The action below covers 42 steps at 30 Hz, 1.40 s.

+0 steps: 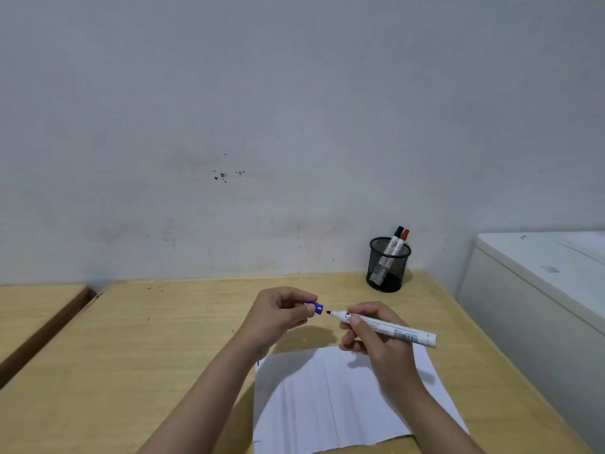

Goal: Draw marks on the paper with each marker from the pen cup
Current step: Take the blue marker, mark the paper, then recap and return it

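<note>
While the right hand (376, 335) is closing its fingers around the white-barrelled marker (389, 327), the dark tip is pointing left and sitting uncovered, with the barrel angling toward the near right. Facing it, the left hand (278, 311) is pinching the small blue plastic cap (316, 308) between thumb and fingertips, the cap's open end just beside the tip but apart from it. Both hands are hovering above the light wooden desk (163, 339). Beneath and nearer, the white sheet of paper (327, 404) is lying flat on the desk; a small blue mark is showing at its far left edge. At the far right corner, the black wire-mesh pen cup (388, 265) is standing upright, holding a black-capped marker (394, 240) and a red-capped marker (403, 239), both leaning right. A second wooden desk (32, 316) is sitting at the left.
</note>
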Available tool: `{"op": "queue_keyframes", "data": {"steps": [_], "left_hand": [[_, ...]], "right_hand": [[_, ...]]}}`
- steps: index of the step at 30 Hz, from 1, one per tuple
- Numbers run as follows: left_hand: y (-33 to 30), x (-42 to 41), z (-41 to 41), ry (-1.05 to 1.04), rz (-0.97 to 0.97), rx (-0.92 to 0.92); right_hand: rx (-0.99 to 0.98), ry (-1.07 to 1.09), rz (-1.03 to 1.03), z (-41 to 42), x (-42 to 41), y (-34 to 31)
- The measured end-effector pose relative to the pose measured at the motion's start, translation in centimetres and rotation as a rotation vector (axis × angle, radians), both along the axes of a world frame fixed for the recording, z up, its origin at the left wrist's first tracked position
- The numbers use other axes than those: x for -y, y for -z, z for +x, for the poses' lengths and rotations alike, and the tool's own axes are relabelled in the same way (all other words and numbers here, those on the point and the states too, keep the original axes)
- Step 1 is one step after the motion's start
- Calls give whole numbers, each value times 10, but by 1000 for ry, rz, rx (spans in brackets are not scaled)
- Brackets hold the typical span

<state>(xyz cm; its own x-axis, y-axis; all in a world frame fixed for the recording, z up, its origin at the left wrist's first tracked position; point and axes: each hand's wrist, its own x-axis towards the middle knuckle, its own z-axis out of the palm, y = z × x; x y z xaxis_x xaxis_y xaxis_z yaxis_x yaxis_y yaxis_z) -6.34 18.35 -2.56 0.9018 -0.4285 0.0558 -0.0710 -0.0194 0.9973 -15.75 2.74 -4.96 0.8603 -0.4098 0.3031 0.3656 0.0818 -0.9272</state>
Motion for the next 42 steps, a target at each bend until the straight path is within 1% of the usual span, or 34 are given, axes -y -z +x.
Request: {"op": "queue_keyframes", "data": {"steps": [2, 8, 11, 13, 16, 18, 19, 21, 22, 23, 24, 25, 27, 28, 29, 30, 31, 33, 35, 36, 37, 38, 40, 42], "left_hand": [[-10, 0, -6, 48, -70, -47], [-22, 2, -19, 112, -127, -93], [-25, 2, -25, 161, -121, -74], [-27, 4, -29, 162, -125, -36], [-31, 6, -34, 149, -185, 21], [-34, 7, -35, 140, -231, 40], [-35, 9, -35, 120, -232, 59], [-39, 13, -34, 45, -199, 115], [-41, 15, -33, -6, -180, 144], [-43, 17, -32, -61, -155, 175], [-45, 18, -30, -115, -117, 213], [-48, 19, -28, -161, -70, 257], [-55, 21, -23, -207, 23, 351], [-60, 24, -21, -205, 55, 389], [-65, 28, -20, -195, 79, 417], [-70, 33, -19, -180, 93, 437], [-74, 40, -18, -161, 99, 454], [-81, 54, -15, -122, 93, 487], [-87, 69, -10, -92, 53, 496], [-88, 78, -4, -81, 31, 483], [-86, 87, 4, -76, 22, 464], [-83, 97, 14, -83, 41, 450], [-71, 119, 35, -111, 150, 450], [-55, 142, 53, -128, 283, 484]], "right_hand": [[14, -5, 4, -1, 0, -3], [47, -22, -32, -4, -2, -14], [56, -45, -74, -5, -1, -17], [67, -65, -68, -7, -2, -21], [99, -84, -52, -14, -2, -30], [86, -127, 10, -14, -3, -34], [63, -169, 91, -12, -5, -35], [-37, -255, 285, -9, -12, -33], [-123, -301, 311, -9, -16, -32], [-192, -318, 233, -9, -19, -29], [-209, -286, 73, -12, -19, -29], [-154, -186, -144, -13, -16, -29], [82, 130, -585, -13, 0, -35], [156, 231, -761, -9, 11, -40], [164, 272, -886, -5, 21, -45], [130, 276, -952, -2, 30, -51], [87, 263, -963, 2, 36, -54], [66, 251, -940, 10, 46, -58], [112, 313, -926, 18, 58, -63], [125, 359, -880, 23, 66, -68], [123, 404, -785, 29, 77, -74], [113, 435, -657, 36, 91, -81], [86, 446, -445, 55, 119, -96], [81, 459, -381, 77, 144, -105]]}}
